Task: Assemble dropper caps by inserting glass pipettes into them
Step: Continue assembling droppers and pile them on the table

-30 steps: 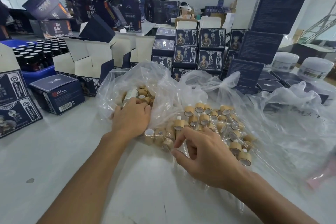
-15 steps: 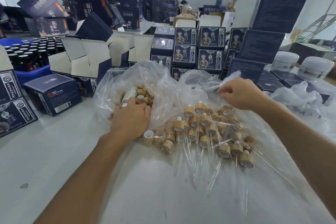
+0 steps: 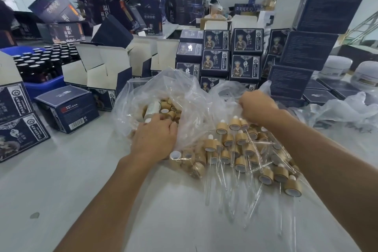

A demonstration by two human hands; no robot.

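- Dark boxes (image 3: 19, 120) stand at the far left of the worktop (image 3: 61, 180), with a blue crate (image 3: 44, 88) of dark bottles (image 3: 49, 61) behind them.
- Open cartons (image 3: 102, 75) with white flaps sit just behind a clear bag (image 3: 184, 96).
- The left hand (image 3: 154, 139) lies knuckles up at the bag's mouth, fingers curled down among loose caps (image 3: 169, 108); what it grips, if anything, cannot be told through the plastic.
- More bare caps (image 3: 187, 159) lie under plastic just right of that wrist.
- Finished droppers (image 3: 237, 149), caps fitted with pipettes (image 3: 208, 186), lie heaped on the plastic between the forearms.
- The right hand (image 3: 256, 106) pinches bunched plastic just beyond the heap.
- Stacked boxes (image 3: 302, 51) and white jars (image 3: 335, 67) stand at the right.
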